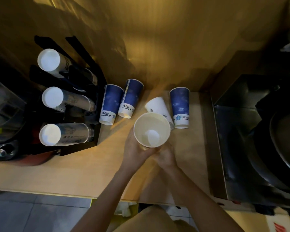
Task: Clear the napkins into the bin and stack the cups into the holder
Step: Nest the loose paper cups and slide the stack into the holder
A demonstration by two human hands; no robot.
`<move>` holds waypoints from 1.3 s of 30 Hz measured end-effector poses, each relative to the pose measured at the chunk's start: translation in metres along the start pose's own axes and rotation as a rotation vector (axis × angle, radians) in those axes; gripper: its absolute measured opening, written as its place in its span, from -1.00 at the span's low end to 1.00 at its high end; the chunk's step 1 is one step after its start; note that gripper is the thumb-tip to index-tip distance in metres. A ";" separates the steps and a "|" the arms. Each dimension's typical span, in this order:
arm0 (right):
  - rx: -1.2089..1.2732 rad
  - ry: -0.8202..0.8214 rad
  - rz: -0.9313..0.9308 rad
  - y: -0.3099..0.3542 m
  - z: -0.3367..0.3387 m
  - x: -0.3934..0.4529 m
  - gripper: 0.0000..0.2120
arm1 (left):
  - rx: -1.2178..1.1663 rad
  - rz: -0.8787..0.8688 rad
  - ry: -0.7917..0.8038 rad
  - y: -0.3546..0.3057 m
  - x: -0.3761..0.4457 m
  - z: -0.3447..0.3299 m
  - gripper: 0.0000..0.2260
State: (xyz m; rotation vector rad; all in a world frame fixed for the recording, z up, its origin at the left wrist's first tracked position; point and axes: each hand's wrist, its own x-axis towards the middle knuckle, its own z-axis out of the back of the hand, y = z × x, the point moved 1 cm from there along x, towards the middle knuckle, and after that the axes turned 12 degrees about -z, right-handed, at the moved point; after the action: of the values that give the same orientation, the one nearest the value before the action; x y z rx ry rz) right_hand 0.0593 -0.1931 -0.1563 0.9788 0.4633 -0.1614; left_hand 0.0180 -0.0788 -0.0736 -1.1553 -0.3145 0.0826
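Dim, warm yellow light with glare on the wall [141, 39]; deep shadow at left and right edges, wide-angle bending, hands [151, 153] motion-blurred.

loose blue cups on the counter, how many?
3. Two blue cups stand side by side next to the holder; the third is right of the white cup. None visibly hidden.

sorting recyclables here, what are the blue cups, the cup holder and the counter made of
Blue cups: apparently paper, matte printed wall, white rolled base rim.
Cup holder: looks like black plastic with a slight sheen; too dim to be sure.
Counter: light wood-look surface, probably laminate, smooth and matte.
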 end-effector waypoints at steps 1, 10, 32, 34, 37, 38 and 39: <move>-0.010 -0.028 0.030 0.002 0.000 -0.001 -0.40 | 0.009 0.023 0.002 0.006 -0.002 -0.002 -0.25; -0.062 0.004 0.157 0.010 0.006 -0.005 -0.45 | 0.035 0.172 0.032 0.022 -0.003 -0.012 0.17; -0.617 0.106 -0.004 0.114 0.020 0.096 -0.27 | 0.108 0.225 0.028 0.027 0.002 -0.012 -0.20; -0.664 0.090 -0.011 0.111 0.017 0.099 -0.24 | 0.106 0.222 0.031 0.027 0.002 -0.011 -0.20; -0.479 0.079 0.068 0.115 0.024 0.099 -0.23 | 0.108 0.220 0.033 0.029 0.003 -0.010 -0.20; -0.380 0.061 0.117 0.120 0.031 0.096 -0.21 | 0.111 0.219 0.031 0.029 0.003 -0.010 -0.20; -0.290 0.036 0.169 0.127 0.038 0.091 -0.17 | 0.117 0.216 0.030 0.029 0.003 -0.010 -0.21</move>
State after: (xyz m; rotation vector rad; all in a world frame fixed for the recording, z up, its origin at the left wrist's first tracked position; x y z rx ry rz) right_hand 0.1946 -0.1471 -0.0827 0.7329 0.4209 0.0748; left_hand 0.0269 -0.0751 -0.1029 -1.0705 -0.1552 0.2695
